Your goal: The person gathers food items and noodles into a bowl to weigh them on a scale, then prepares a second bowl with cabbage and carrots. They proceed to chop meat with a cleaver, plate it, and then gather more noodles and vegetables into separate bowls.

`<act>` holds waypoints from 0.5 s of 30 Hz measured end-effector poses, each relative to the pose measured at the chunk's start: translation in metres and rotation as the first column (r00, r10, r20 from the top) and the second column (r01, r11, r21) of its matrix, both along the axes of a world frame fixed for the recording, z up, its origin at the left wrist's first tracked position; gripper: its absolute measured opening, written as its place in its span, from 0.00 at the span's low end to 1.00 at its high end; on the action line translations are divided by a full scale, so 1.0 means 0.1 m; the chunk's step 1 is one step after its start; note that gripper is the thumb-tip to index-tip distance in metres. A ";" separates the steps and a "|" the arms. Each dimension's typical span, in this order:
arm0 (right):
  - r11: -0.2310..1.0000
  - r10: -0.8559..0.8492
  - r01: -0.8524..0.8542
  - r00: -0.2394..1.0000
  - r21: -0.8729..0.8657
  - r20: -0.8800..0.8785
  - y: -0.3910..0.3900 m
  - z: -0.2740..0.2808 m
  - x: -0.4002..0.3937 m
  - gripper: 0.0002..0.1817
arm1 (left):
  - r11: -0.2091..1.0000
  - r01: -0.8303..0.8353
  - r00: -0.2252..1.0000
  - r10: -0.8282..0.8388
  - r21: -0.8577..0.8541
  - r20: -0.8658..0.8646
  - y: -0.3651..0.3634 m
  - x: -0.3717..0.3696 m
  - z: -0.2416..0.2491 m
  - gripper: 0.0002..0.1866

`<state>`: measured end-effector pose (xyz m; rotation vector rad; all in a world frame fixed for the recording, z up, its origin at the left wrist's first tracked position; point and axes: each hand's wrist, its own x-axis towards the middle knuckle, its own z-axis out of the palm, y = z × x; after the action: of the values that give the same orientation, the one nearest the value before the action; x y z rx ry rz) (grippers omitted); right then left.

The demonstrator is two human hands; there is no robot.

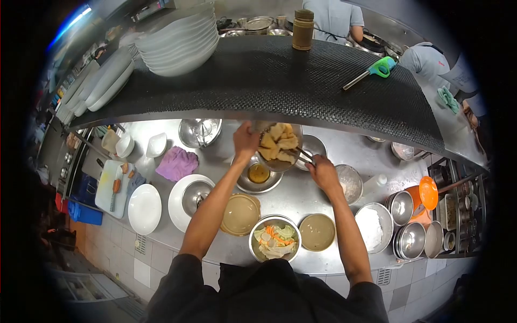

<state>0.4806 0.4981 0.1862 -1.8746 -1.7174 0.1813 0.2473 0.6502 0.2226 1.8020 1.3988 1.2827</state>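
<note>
My left hand (246, 141) grips the rim of a tilted metal bowl (281, 163) full of pale fried pieces (279, 143), held above the steel counter. My right hand (322, 171) holds chopsticks (304, 156) whose tips reach into those pieces. Directly under the tilted bowl sits a metal bowl with brown sauce (259, 174).
Near the front edge stand a bowl of cut vegetables (274, 240), a bowl of brown liquid (317, 232), a tan lidded dish (240, 214) and a bowl of white powder (374, 227). White plates (144, 209) lie left; a purple cloth (177, 163). Stacked plates (180, 46) and a lighter (372, 71) rest on the overhead shelf. Other people work behind.
</note>
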 end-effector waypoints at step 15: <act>0.997 0.013 0.017 0.937 -0.082 0.349 0.19 0.90 0.55 0.12 | 0.657 0.516 0.797 -0.135 0.549 -0.588 -0.03 0.69 0.29 0.10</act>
<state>0.5354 0.5167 0.2764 -2.0662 -1.9659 -0.0903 0.3165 0.6472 0.2516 2.9317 0.7164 1.2589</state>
